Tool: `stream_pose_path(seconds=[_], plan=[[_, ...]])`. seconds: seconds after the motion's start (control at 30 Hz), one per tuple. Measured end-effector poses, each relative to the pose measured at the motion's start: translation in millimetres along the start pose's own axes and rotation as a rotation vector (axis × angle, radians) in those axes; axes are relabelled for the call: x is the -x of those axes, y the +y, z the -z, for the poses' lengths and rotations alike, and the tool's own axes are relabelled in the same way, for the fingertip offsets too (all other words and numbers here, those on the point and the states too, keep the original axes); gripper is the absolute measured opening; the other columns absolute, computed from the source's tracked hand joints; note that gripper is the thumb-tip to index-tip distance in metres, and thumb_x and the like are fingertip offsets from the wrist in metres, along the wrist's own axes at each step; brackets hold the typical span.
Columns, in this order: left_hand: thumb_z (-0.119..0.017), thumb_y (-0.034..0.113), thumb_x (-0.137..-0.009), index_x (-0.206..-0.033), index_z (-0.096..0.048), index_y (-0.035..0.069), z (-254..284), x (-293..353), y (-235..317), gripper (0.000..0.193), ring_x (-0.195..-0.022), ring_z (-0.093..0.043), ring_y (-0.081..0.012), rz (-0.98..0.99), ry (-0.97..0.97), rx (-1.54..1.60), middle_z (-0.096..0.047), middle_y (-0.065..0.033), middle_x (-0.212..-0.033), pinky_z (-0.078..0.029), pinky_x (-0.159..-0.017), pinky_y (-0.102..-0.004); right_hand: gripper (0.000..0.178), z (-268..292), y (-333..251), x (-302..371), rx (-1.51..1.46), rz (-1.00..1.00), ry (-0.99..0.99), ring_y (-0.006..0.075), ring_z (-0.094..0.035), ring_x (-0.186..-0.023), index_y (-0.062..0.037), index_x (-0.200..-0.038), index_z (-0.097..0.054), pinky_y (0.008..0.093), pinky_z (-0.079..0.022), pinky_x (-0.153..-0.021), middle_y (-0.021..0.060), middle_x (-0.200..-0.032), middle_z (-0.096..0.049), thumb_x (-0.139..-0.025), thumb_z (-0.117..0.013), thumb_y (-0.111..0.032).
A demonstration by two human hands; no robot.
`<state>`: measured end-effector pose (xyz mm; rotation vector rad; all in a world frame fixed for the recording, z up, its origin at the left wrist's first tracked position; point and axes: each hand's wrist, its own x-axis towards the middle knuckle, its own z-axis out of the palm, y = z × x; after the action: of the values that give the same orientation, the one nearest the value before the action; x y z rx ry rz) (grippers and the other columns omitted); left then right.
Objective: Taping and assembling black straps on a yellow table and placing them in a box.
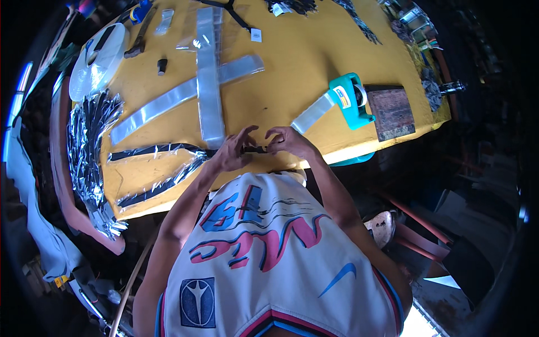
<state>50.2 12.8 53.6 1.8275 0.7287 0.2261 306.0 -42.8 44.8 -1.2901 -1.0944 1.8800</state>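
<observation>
Both my hands are at the near edge of the yellow table, close together on a black strap (pixel 255 149). My left hand (pixel 233 151) is closed around the strap with its fingers bent. My right hand (pixel 289 140) pinches the strap's right end, and its fingertips partly hide that end. Leftward from my left hand, the strap splits into two lengths in shiny clear plastic, an upper one (pixel 149 150) and a lower one (pixel 163 186). Just beyond my hands lies a long clear plastic sleeve (pixel 210 106). A teal tape dispenser (pixel 352 104) stands to the right, beside another clear strip (pixel 313 112).
A heap of plastic-wrapped black straps (pixel 87 151) hangs over the table's left edge. Behind it are a white round reel (pixel 109 70), a hammer (pixel 135 49) and a small dark cylinder (pixel 162 66). A dark board (pixel 394 112) lies at the right edge. More black straps (pixel 233 10) lie at the back.
</observation>
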Motion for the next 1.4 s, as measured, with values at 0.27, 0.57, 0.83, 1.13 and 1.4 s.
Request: stream_pose_path(seconds=[0.27,0.57,0.83,1.13,1.4], plan=[[-0.087,0.028,-0.066,-0.138,-0.048,0.007,11.3,25.5,-26.8,0.085,-0.119,-0.057,-0.0340,-0.031,0.108,-0.347,-0.061,-0.0152,-0.126,-0.045,-0.103,-0.0437,0.040,16.3,8.5,-2.1,-0.047,-0.024,0.023,0.0192,-0.072,-0.080,0.0033,-0.116,-0.058,0.0294,-0.059,-0.072,0.0168,-0.089,-0.074,-0.084,-0.079,-0.008],[-0.085,0.038,-0.073,-0.110,-0.068,0.010,-50.0,57.7,-50.2,0.050,-0.104,-0.054,-0.0297,-0.219,0.540,-0.717,-0.055,-0.0125,-0.117,-0.044,-0.087,-0.0425,0.040,12.4,0.0,-4.4,-0.069,-0.067,0.051,0.0155,-0.070,-0.076,-0.0009,-0.113,-0.060,0.0281,-0.055,-0.072,0.0121,-0.087,-0.073,-0.082,-0.082,-0.011],[-0.080,0.035,-0.077,-0.113,-0.072,0.013,-76.9,55.9,-68.3,0.043,-0.096,-0.052,-0.0259,-0.087,0.627,-0.743,-0.052,-0.0079,-0.103,-0.039,-0.078,-0.0396,0.038,5.8,-7.2,2.3,-0.086,-0.066,0.067,0.0117,-0.064,-0.067,-0.0036,-0.111,-0.060,0.0245,-0.050,-0.068,0.0090,-0.082,-0.072,-0.082,-0.082,-0.014],[-0.061,0.011,-0.094,-0.111,-0.065,0.004,-56.6,71.8,-42.9,0.019,-0.097,-0.052,-0.0336,-0.029,0.563,-0.429,-0.054,-0.0140,-0.103,-0.043,-0.086,-0.0439,0.036,28.7,4.2,-10.7,0.081,-0.043,-0.022,0.0144,-0.070,-0.073,0.0008,-0.112,-0.059,0.0274,-0.056,-0.072,0.0116,-0.084,-0.073,-0.083,-0.079,-0.007],[-0.054,0.022,-0.102,-0.110,-0.057,0.004,-3.3,33.0,-45.1,0.020,-0.091,-0.063,-0.0423,-0.001,0.308,-0.135,-0.065,-0.0203,-0.095,-0.049,-0.081,-0.0465,0.035,21.3,3.6,-11.7,0.046,0.004,-0.045,0.0145,-0.070,-0.079,0.0012,-0.111,-0.060,0.0272,-0.056,-0.073,0.0112,-0.086,-0.073,-0.083,-0.080,-0.006]])
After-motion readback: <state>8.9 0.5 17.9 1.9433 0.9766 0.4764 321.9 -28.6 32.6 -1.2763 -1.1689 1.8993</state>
